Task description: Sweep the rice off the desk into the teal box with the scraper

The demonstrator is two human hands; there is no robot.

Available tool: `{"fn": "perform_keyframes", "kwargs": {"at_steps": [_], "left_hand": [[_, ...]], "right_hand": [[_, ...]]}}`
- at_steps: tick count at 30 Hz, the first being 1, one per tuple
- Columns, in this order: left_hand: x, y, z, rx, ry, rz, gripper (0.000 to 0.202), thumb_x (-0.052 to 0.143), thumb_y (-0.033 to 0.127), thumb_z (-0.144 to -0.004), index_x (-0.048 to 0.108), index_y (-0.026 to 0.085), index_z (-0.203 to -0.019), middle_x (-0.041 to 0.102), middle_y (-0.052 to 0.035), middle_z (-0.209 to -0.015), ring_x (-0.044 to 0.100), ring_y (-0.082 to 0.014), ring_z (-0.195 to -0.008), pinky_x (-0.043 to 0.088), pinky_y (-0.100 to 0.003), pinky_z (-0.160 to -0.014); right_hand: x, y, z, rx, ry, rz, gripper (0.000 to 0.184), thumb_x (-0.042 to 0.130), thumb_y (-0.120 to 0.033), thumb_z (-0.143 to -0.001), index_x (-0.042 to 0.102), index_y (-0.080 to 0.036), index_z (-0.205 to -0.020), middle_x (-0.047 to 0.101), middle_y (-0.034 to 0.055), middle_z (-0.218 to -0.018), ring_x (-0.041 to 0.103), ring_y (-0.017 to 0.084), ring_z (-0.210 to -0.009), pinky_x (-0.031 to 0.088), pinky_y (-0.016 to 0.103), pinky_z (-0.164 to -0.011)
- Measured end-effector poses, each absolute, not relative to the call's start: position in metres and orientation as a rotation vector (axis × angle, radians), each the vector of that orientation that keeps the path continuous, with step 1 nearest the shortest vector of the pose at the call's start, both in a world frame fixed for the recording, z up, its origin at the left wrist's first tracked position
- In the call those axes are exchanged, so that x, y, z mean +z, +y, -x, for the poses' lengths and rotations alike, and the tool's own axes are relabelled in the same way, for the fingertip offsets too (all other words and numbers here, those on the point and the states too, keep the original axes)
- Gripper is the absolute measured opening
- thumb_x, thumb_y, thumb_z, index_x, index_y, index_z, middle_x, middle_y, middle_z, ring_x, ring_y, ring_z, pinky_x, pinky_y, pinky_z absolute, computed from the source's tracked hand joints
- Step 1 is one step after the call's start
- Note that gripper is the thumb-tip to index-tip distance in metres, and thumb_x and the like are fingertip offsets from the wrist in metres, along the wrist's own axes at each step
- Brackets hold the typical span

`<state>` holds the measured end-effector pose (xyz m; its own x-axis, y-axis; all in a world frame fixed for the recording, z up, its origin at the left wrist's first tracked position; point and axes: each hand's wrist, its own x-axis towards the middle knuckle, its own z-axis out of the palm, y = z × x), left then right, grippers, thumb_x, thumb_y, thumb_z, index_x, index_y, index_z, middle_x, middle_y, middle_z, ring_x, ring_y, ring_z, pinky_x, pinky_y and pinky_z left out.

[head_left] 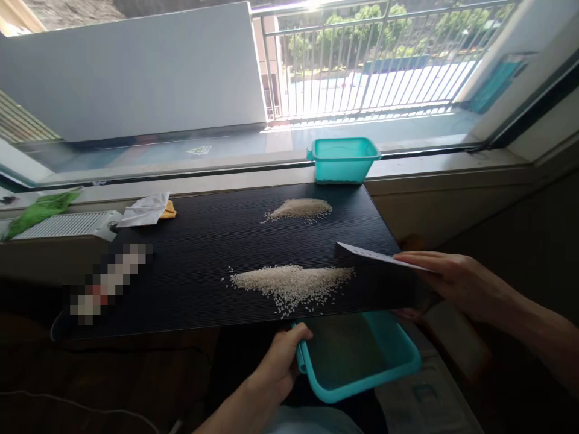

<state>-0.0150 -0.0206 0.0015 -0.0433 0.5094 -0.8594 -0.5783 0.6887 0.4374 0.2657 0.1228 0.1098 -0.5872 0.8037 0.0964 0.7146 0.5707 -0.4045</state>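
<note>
My left hand [283, 355] grips the handle of a turquoise plastic bin [362, 386], which sits just below the table's front edge. A white card [377, 255] is in my right hand [446, 271], fingers on top, above the table's right end. Between the hands a pile of rice [294, 282] spreads along the front of the dark table [194, 247], with loose grains towards the edge. Farther back lies a smaller heap of rice [301, 208]. My right thumb is hidden behind the card. Shadow darkens the inside of the held bin.
A second turquoise bin [345, 160] stands at the table's back right, by the window. White and yellow cloths [147, 211] lie at the back left. A green cloth [40, 214] covers part of the radiator [75, 224]. A blurred item [111, 283] is on the left end.
</note>
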Motion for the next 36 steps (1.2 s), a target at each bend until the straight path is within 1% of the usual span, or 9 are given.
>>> {"fn": "perform_keyframes", "kwargs": {"at_steps": [3, 5, 8, 11, 14, 17, 21, 25, 36], "left_hand": [[0.002, -0.017, 0.002, 0.858, 1.374, 0.062, 0.014, 0.069, 0.015, -0.064, 0.056, 0.016, -0.061, 0.052, 0.0032, -0.052, 0.047, -0.01, -0.045, 0.041, -0.024, -0.051], [0.005, -0.016, -0.004, 0.858, 1.382, 0.08, 0.014, 0.07, 0.014, -0.064, 0.055, 0.016, -0.061, 0.053, 0.003, -0.052, 0.048, -0.0104, -0.045, 0.041, -0.024, -0.051], [0.008, -0.015, -0.007, 0.864, 1.386, 0.101, 0.011, 0.067, 0.013, -0.066, 0.056, 0.016, -0.062, 0.055, 0.0015, -0.054, 0.052, -0.0118, -0.048, 0.044, -0.024, -0.053], [0.011, -0.015, -0.006, 0.845, 1.388, 0.104, 0.01, 0.063, 0.01, -0.068, 0.057, 0.015, -0.062, 0.056, 0.001, -0.054, 0.051, -0.0115, -0.048, 0.045, -0.024, -0.053], [0.014, -0.014, -0.004, 0.832, 1.401, 0.096, 0.01, 0.061, 0.008, -0.069, 0.058, 0.014, -0.062, 0.058, -0.0005, -0.055, 0.051, -0.0114, -0.048, 0.046, -0.024, -0.054], [0.018, -0.014, -0.004, 0.83, 1.4, 0.085, 0.01, 0.059, 0.006, -0.07, 0.059, 0.013, -0.062, 0.059, -0.0018, -0.056, 0.053, -0.012, -0.05, 0.046, -0.024, -0.055], [0.02, -0.016, -0.004, 0.817, 1.433, 0.075, 0.015, 0.058, 0.008, -0.073, 0.057, 0.013, -0.06, 0.054, -0.0001, -0.053, 0.051, -0.0115, -0.047, 0.043, -0.023, -0.05], [0.017, -0.02, -0.003, 0.814, 1.462, 0.08, 0.014, 0.06, 0.01, -0.074, 0.056, 0.015, -0.061, 0.053, 0.0009, -0.053, 0.051, -0.0114, -0.047, 0.042, -0.023, -0.049], [0.016, -0.023, 0.0, 0.81, 1.43, 0.081, 0.009, 0.059, 0.008, -0.073, 0.057, 0.014, -0.068, 0.054, 0.0013, -0.056, 0.05, -0.0103, -0.049, 0.043, -0.021, -0.052]], "right_hand": [[0.103, 0.106, -0.28, 0.495, -2.531, 1.25, 0.038, 0.046, -0.025, -0.089, 0.075, -0.021, -0.113, 0.076, 0.0119, -0.114, 0.073, 0.029, -0.099, 0.061, 0.038, -0.086], [0.1, 0.093, -0.286, 0.52, -2.539, 1.213, 0.04, 0.048, -0.021, -0.087, 0.074, -0.026, -0.117, 0.075, 0.01, -0.117, 0.073, 0.028, -0.101, 0.062, 0.038, -0.086], [0.102, 0.072, -0.294, 0.579, -2.523, 1.155, 0.05, 0.048, -0.014, -0.086, 0.068, -0.039, -0.125, 0.075, 0.0041, -0.118, 0.073, 0.026, -0.101, 0.063, 0.037, -0.084], [0.111, 0.054, -0.301, 0.628, -2.527, 1.101, 0.061, 0.05, -0.015, -0.087, 0.055, -0.053, -0.134, 0.075, -0.0016, -0.117, 0.074, 0.025, -0.097, 0.065, 0.034, -0.078], [0.122, 0.045, -0.306, 0.668, -2.572, 1.07, 0.062, 0.052, -0.02, -0.088, 0.049, -0.059, -0.136, 0.075, -0.0046, -0.116, 0.075, 0.023, -0.094, 0.065, 0.03, -0.077], [0.125, 0.052, -0.305, 0.686, -2.546, 1.113, 0.057, 0.053, -0.022, -0.087, 0.055, -0.057, -0.132, 0.075, -0.0048, -0.117, 0.074, 0.023, -0.097, 0.064, 0.03, -0.081], [0.119, 0.08, -0.293, 0.603, -2.492, 1.212, 0.042, 0.047, -0.023, -0.088, 0.071, -0.033, -0.121, 0.076, 0.0041, -0.116, 0.073, 0.026, -0.101, 0.061, 0.037, -0.087], [0.115, 0.097, -0.28, 0.607, -2.57, 1.191, 0.042, 0.044, -0.02, -0.087, 0.074, -0.019, -0.117, 0.076, 0.0107, -0.115, 0.072, 0.027, -0.102, 0.059, 0.037, -0.089], [0.134, 0.052, -0.299, 0.776, -2.585, 1.066, 0.038, 0.056, -0.026, -0.086, 0.073, -0.039, -0.119, 0.079, 0.0014, -0.107, 0.077, 0.024, -0.087, 0.064, 0.027, -0.073]]}}
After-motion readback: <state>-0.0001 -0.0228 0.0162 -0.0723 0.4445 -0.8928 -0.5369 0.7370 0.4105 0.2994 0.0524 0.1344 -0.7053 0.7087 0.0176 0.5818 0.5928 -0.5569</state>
